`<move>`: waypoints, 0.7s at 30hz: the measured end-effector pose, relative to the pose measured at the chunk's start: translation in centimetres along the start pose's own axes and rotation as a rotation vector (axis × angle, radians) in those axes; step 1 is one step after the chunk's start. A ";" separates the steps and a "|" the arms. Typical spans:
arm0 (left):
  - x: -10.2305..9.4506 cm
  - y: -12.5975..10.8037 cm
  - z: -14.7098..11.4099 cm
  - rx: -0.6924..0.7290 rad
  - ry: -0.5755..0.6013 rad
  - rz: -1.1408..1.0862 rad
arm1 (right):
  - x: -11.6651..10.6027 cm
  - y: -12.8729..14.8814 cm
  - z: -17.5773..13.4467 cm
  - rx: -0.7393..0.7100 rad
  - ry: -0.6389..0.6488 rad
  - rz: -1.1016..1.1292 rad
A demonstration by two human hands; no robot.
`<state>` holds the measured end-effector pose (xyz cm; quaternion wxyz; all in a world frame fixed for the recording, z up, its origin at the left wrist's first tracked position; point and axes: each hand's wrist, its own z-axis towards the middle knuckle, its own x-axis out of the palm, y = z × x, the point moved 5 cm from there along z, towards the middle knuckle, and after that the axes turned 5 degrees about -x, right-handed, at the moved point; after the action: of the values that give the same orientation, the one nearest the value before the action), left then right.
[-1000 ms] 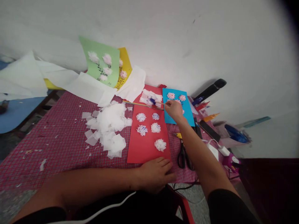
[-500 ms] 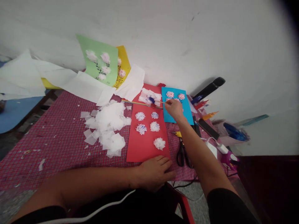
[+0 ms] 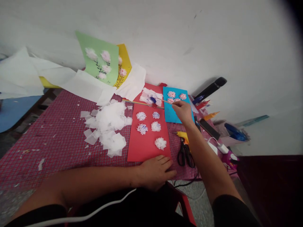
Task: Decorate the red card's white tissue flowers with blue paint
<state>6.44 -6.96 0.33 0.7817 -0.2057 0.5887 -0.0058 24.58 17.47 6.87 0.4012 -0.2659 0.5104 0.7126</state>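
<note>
Right hand (image 3: pixel 181 110): its grip is closed on a thin stick (image 3: pixel 167 101), pinched near one end at the fingertips, above the blue card (image 3: pixel 170 118).
Stick: slants from those fingers toward the far part of the red card (image 3: pixel 139 148), its other end by a dark blue patch (image 3: pixel 153 100) (whether the two touch, I cannot tell).
Blue patch: on a white paper piece (image 3: pixel 145 95) with fainter purplish marks, lying at the red card's far end.
Left hand (image 3: pixel 155 171): palm down over the near edge of the red card, fingers loosely extended, its grip released.
Red card: flat on the table (image 3: pixel 63 135), carrying five ruffled paper puffs; the nearest puff (image 3: pixel 161 143) looks plain white, while others show blue flecks.
Paper scraps (image 3: pixel 111 116): heaped loosely left of the red card, some squares spread around the pile.
Blue card: just right of the red one, bearing pink-and-white puffs.
Scissors (image 3: pixel 181 156): black-handled, between the red card and the right forearm, just nearer than a yellow tool (image 3: pixel 182 136).
Green card (image 3: pixel 99 47): leaning at the wall, partly covering a yellow card (image 3: pixel 125 52).
</note>
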 end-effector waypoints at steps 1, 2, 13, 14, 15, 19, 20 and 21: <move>0.0 0.0 0.0 0.000 -0.005 0.006 | -0.8 -0.1 -1.3 0.048 -0.025 0.066; 0.0 0.0 0.0 0.001 -0.009 0.012 | -1.5 -0.1 -2.8 0.082 -0.031 0.126; -0.4 -0.1 -0.1 0.015 -0.028 0.027 | -1.3 0.6 -13.7 0.080 0.112 0.327; -0.4 -0.1 -0.1 0.016 -0.031 0.027 | -1.1 0.5 -13.7 0.071 0.115 0.324; -0.4 -0.1 -0.1 0.015 -0.032 0.026 | -1.0 0.4 -13.7 0.064 0.118 0.321; -0.2 -0.1 -0.1 0.006 -0.031 0.011 | -0.6 0.2 -13.6 0.053 0.124 0.294; -0.2 -0.1 -0.1 0.005 -0.030 0.007 | -0.7 0.2 -13.5 0.051 0.119 0.282; -0.2 -0.1 -0.1 0.004 -0.031 0.004 | -0.7 0.2 -13.5 0.049 0.113 0.270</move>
<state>6.31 -6.98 0.53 0.7910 -0.2032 0.5770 -0.0024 24.39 4.55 2.94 0.2786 -0.2247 0.5805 0.7314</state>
